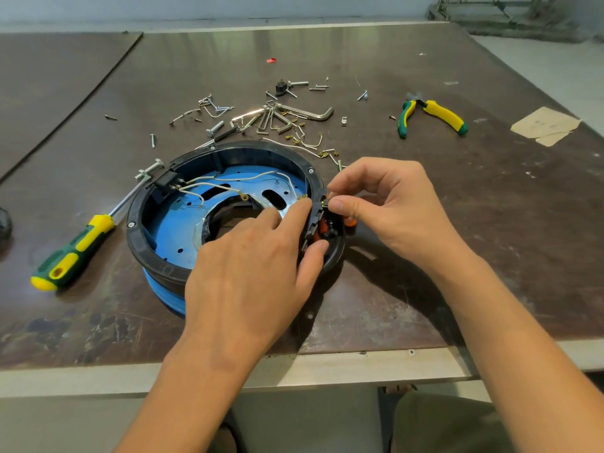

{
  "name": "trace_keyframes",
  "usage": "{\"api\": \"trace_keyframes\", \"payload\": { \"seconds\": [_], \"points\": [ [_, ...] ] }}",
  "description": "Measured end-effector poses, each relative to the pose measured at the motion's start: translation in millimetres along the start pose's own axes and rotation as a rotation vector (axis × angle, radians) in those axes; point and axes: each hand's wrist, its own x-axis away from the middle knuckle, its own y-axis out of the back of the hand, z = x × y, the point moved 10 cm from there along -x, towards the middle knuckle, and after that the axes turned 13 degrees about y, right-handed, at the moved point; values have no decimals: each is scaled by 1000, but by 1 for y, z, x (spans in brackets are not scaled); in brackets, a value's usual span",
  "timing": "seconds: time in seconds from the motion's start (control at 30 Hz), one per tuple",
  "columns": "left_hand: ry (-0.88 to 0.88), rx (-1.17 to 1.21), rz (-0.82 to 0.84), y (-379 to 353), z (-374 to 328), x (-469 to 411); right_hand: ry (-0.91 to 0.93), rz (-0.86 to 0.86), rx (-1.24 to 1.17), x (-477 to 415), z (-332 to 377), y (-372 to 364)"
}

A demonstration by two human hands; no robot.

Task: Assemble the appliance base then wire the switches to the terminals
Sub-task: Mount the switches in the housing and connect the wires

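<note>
A: Where is the work happening?

B: At the right rim of the appliance base (140,225), which lies flat on the table with its open side up. The switch block (314,220) sits against that rim, partly hidden by fingers.

A: What are the hands doing?

B: The left hand (248,266) reaches across the base and grips the switch block between thumb and fingers. I judge this is to steady it against the push of the other hand. The right hand (385,207) comes in from outside the rim, and its thumb and forefinger pinch a small connector (326,204) at the top of the block. It is too small to tell whether the connector is seated.

A: And the wiring?

B: White wires (228,186) run across the inside of the base from a black terminal block (166,183) at its far-left rim. One wire ends just beside the left forefinger, probably so it can go on next.

A: Why are the tools spread out like that?

B: Neither hand needs them for this step. The screwdriver (72,253) lies left of the base with its shaft touching the rim. The loose screws and hex keys (271,117) are heaped just beyond the base, and the pliers (434,114) lie well apart, beyond it to the right.

A: How far along is the job?

B: The base looks assembled, and the wiring is under way.
</note>
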Motion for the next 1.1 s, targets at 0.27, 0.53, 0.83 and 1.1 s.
{"api": "trace_keyframes", "payload": {
  "seconds": [0.27, 0.53, 0.83, 1.1],
  "points": [
    [2, 8, 0, 0, 1, 0, -20, -25, -101, 1, -1, -3],
    [4, 16, -7, -1, 2, 0, -68, -51, -130, 1, -5, -4],
    [3, 19, 13, -2, 1, 0, -106, -107, -45, 1, -12, -6],
    [18, 49, -4, 3, 2, 1, -162, 106, -106, 4, -16, -6]
  ]
}}
